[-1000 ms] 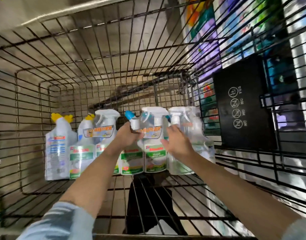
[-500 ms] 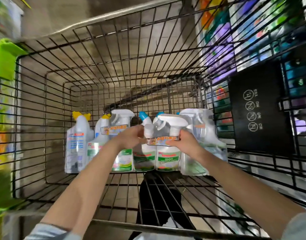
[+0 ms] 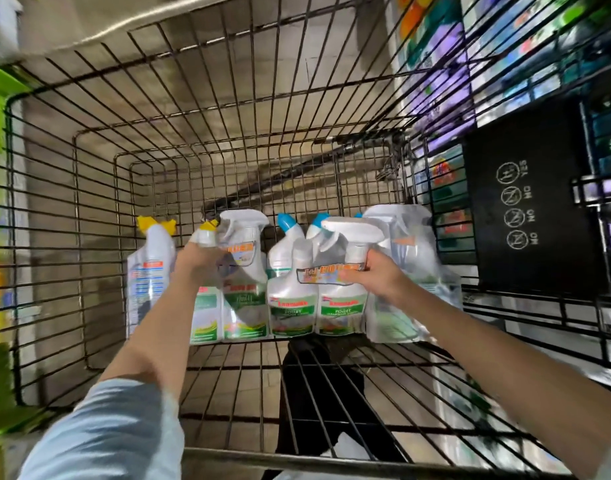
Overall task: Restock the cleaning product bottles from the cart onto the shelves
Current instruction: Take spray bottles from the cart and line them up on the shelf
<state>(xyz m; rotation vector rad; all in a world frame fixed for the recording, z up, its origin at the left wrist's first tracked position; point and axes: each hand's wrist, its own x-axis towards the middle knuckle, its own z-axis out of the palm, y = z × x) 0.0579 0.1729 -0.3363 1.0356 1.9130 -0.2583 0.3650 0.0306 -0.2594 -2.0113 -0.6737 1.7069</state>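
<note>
White plastic twin-pack of trigger spray bottles point(image 3: 316, 306) in black wire cart point(image 3: 228, 98). Right hand point(image 3: 376, 278) clasps its necks; left hand point(image 3: 196, 261) clasps neighbouring white spray pack point(image 3: 243, 275). Probably liquid-heavy, slick film; necks safest.

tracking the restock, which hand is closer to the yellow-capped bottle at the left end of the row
Left. The left hand grips a spray bottle right beside the yellow-capped bottle; the right hand grips a twin pack of spray bottles farther right along the row.
</note>
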